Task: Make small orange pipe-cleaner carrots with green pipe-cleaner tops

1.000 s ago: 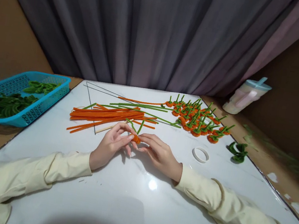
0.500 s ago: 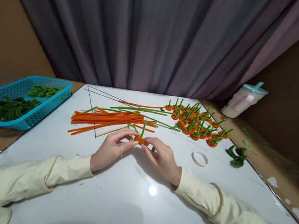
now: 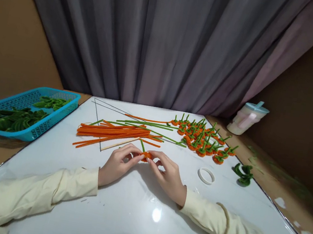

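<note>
Between my two hands is a small orange pipe-cleaner pumpkin (image 3: 146, 155) with a green stem that leans to the left. My left hand (image 3: 119, 162) pinches its left side between thumb and fingers. On the other side, my right hand (image 3: 168, 175) grips it the same way, so the fingertips hide part of it. Just beyond the hands lie a bundle of orange pipe cleaners (image 3: 112, 130) and a thin wooden stick (image 3: 119, 144). Several finished-looking pumpkins (image 3: 201, 151) with upright green stems stand in a cluster at the back right.
A blue basket (image 3: 33, 131) with green curled pieces stands at the left. To the right lie a white ring (image 3: 206, 176) and a dark green curled piece (image 3: 242, 175). A lidded cup (image 3: 247, 118) stands at the back right. Green pipe cleaners (image 3: 143, 123) lie across the table's back.
The pumpkin's stem has gone from upright to leaning left as the hands tilt it. Both hands keep their pinch. The camera view has shifted slightly, so everything sits lower.
</note>
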The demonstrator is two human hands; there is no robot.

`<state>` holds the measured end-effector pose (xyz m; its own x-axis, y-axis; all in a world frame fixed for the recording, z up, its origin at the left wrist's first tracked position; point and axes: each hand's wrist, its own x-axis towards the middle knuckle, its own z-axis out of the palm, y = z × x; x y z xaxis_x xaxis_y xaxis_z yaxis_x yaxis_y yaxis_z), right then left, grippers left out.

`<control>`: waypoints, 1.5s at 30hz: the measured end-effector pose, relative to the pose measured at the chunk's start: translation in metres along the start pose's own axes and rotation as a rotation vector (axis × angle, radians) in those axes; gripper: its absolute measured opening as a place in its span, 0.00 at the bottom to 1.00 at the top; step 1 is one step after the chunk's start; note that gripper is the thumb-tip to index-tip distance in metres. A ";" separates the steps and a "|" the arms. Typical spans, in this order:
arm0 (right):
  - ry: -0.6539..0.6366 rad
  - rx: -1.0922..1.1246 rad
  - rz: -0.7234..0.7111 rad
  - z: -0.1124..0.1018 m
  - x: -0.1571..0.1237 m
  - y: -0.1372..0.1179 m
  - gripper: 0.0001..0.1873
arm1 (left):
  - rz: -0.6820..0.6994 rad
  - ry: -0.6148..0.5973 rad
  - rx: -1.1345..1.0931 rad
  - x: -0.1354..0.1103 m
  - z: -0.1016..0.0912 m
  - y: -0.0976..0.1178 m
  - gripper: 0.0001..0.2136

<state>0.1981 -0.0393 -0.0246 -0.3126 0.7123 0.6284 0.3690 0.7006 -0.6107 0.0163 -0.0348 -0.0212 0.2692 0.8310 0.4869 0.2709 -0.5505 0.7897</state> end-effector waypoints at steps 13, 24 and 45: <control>-0.094 -0.082 0.042 0.003 -0.001 0.001 0.07 | 0.077 -0.035 0.127 0.002 0.001 0.000 0.05; -0.188 -0.127 -0.013 0.001 -0.005 0.002 0.09 | 0.193 -0.062 0.159 0.001 -0.001 -0.001 0.05; -0.134 0.095 0.024 0.002 -0.008 0.001 0.12 | 0.184 -0.077 0.145 -0.001 0.000 -0.001 0.04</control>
<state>0.1991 -0.0436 -0.0314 -0.4208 0.7235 0.5472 0.2950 0.6796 -0.6716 0.0154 -0.0351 -0.0221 0.3948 0.7099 0.5832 0.3393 -0.7026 0.6255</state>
